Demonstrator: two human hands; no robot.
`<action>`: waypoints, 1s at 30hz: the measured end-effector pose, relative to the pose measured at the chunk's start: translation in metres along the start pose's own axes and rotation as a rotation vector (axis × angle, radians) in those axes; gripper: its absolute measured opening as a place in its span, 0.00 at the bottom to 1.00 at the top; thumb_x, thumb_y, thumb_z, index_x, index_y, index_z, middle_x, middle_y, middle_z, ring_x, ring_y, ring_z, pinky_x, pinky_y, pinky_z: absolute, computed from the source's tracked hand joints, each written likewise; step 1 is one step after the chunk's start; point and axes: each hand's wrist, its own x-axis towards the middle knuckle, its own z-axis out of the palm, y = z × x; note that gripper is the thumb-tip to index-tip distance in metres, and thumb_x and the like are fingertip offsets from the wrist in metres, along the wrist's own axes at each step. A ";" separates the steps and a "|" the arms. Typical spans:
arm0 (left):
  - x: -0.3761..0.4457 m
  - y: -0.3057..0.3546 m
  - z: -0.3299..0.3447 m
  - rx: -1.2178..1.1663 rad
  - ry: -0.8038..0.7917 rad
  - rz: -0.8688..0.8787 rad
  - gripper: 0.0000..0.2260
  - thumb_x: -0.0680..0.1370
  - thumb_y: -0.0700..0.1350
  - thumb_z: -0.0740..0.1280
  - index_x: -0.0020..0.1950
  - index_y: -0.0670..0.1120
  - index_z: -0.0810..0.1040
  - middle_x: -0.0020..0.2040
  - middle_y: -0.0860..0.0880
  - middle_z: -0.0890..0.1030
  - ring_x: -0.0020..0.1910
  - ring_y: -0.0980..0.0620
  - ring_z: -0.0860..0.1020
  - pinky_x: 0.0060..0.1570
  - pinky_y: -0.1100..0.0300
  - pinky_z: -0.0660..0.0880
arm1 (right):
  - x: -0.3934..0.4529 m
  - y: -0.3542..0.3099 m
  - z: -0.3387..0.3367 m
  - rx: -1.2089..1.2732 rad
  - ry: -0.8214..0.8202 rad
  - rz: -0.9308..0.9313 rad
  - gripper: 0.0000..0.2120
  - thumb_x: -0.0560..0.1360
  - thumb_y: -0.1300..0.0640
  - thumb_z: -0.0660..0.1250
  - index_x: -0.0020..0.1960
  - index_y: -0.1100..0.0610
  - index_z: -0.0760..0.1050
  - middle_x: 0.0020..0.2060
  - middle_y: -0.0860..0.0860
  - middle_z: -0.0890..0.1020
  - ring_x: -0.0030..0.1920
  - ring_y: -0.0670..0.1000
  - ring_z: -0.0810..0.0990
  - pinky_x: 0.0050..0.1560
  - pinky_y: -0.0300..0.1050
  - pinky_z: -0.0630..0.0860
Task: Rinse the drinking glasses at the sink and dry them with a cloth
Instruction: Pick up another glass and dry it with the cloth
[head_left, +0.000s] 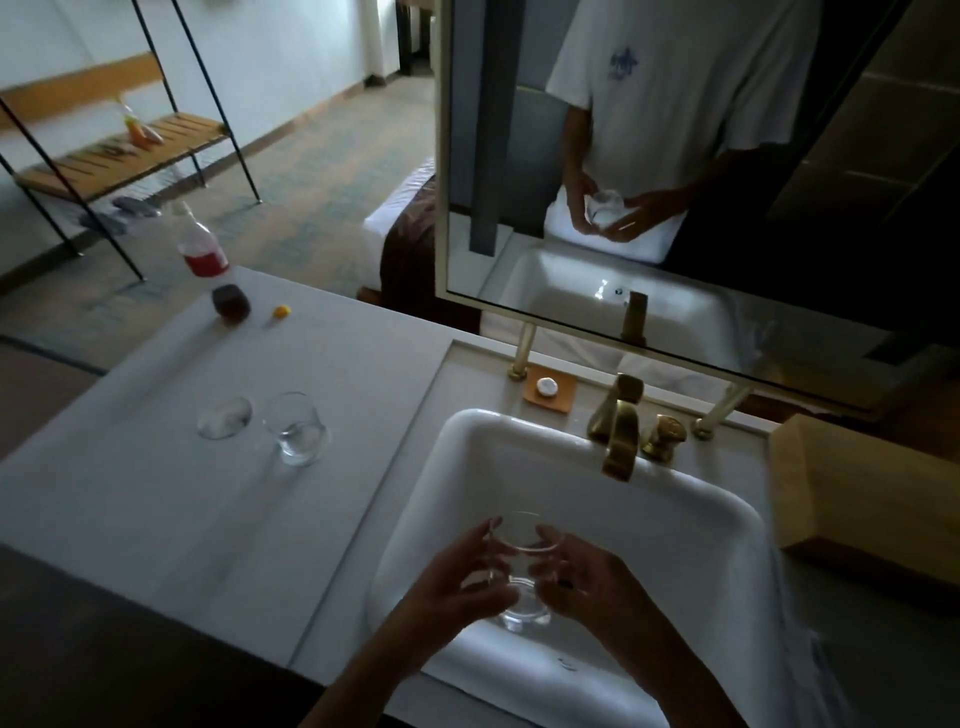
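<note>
Left hand (457, 582), right hand (587, 577): fingers curled round clear drinking glass (519, 571) over white sink (717, 525). Brass tap (621, 441) dry; rinsing apparently unstarted. Two clear glasses (296, 428) wait on grey worktop (156, 519); no cloth visible.

We see a white sink (675, 525) set in a pale grey surface (156, 493), with a brass-gold tap (621, 441). The glass (519, 571) over the sink is clear and colourless, like the two glasses (296, 428) on the surface. The bottle (202, 249) has a red label band and dark brown liquid at its base; beside it lies a small yellow cap (281, 311). An orange dish (550, 395) carries a white soap. The mirror (675, 156) frame is cream.
</note>
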 end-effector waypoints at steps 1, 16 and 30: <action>-0.002 0.008 -0.011 0.045 -0.027 0.013 0.30 0.68 0.41 0.79 0.68 0.54 0.77 0.60 0.42 0.82 0.58 0.51 0.80 0.57 0.56 0.78 | 0.005 -0.005 0.010 -0.021 0.004 -0.013 0.26 0.72 0.56 0.75 0.68 0.52 0.73 0.56 0.47 0.85 0.58 0.45 0.82 0.56 0.39 0.78; -0.046 0.046 -0.135 0.228 0.179 0.041 0.31 0.66 0.29 0.78 0.64 0.50 0.76 0.63 0.38 0.79 0.59 0.47 0.80 0.56 0.57 0.80 | 0.066 -0.036 0.138 0.004 -0.015 -0.117 0.31 0.69 0.72 0.73 0.68 0.52 0.74 0.54 0.43 0.85 0.57 0.41 0.82 0.53 0.37 0.79; -0.037 0.072 -0.274 0.340 0.299 0.060 0.37 0.57 0.43 0.82 0.66 0.54 0.76 0.60 0.49 0.85 0.60 0.51 0.83 0.61 0.60 0.77 | 0.147 -0.075 0.249 0.061 -0.086 -0.185 0.29 0.74 0.71 0.69 0.72 0.59 0.67 0.66 0.53 0.78 0.65 0.46 0.78 0.68 0.46 0.73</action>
